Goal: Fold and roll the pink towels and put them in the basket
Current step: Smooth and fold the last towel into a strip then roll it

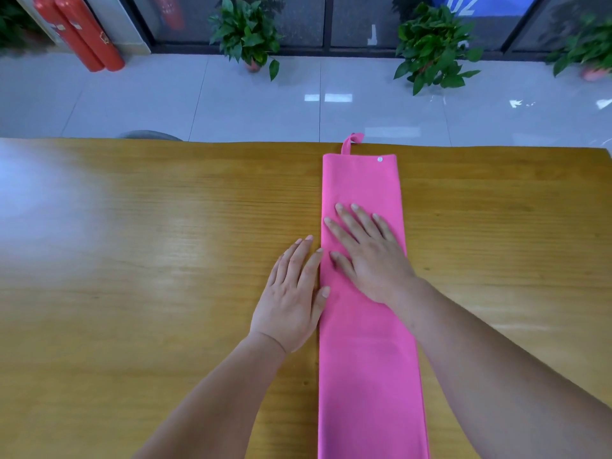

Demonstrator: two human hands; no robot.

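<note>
Pressing the fold flat is where we reckon things stand. The pink towel (364,359) is already folded lengthwise into a long narrow strip. It lies on the wooden table (132,260) a bit right of centre, running from 6 o'clock at the bottom of the view up toward 12 o'clock, and stops just short of the table's far edge. At that far end a little hanging loop (352,142) pokes out, and there's a small snap button (380,159) near the 1 o'clock corner.

Both hands are flat, nothing gripped. Our right hand (367,256) lies palm down on the middle of the strip, fingers straight and spread, pointing toward 11 o'clock. Our left hand (291,293) sits on the table at the strip's 9 o'clock side, fingers straight, with the thumb touching the towel's long edge.

Progress-wise, the folding looks done for this one, but no rolling has started, since neither end is curled at all. So what's left is the rolling and then the drop into the basket. We can't see the basket anywhere in view, nor any other towels, so no idea how many are finished.

Background is just potted plants (246,31) around 12 and 1 o'clock and red extinguishers (82,34) at 11.
</note>
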